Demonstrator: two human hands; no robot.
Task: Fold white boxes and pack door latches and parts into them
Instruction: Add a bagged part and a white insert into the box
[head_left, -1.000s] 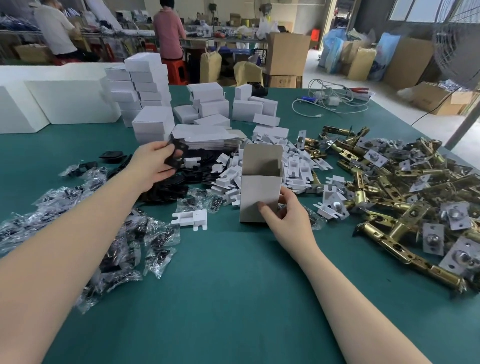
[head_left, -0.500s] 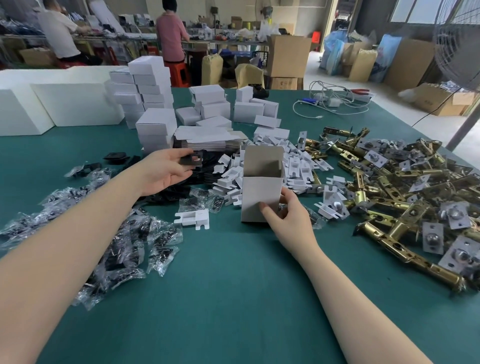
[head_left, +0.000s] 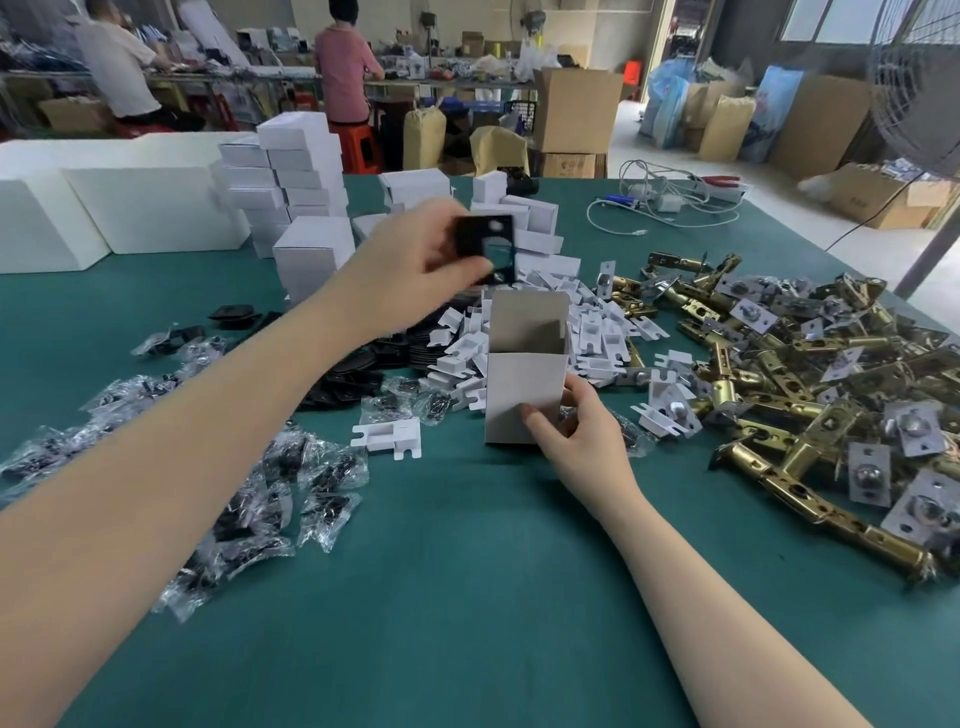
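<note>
An open white box (head_left: 524, 384) stands upright on the green table (head_left: 467, 571), its top flaps up. My right hand (head_left: 571, 431) grips its lower right corner. My left hand (head_left: 410, 265) is raised above and behind the box and pinches a black strike plate (head_left: 485, 244) with holes in it. A heap of brass door latches (head_left: 810, 395) lies to the right. White card inserts (head_left: 592, 338) are piled behind the box, with one loose insert (head_left: 387, 436) to its left. Bagged black screws (head_left: 260, 467) lie on the left.
Stacks of folded white boxes (head_left: 301, 176) and large white blocks (head_left: 130, 208) stand at the back left. Black plates (head_left: 358, 369) lie under my left forearm. A white cable (head_left: 665, 208) lies at the back right. Two people work at a far bench.
My left hand has lifted from the black plate pile and moved right, carrying a black plate to above the box. My right hand has stayed on the box.
</note>
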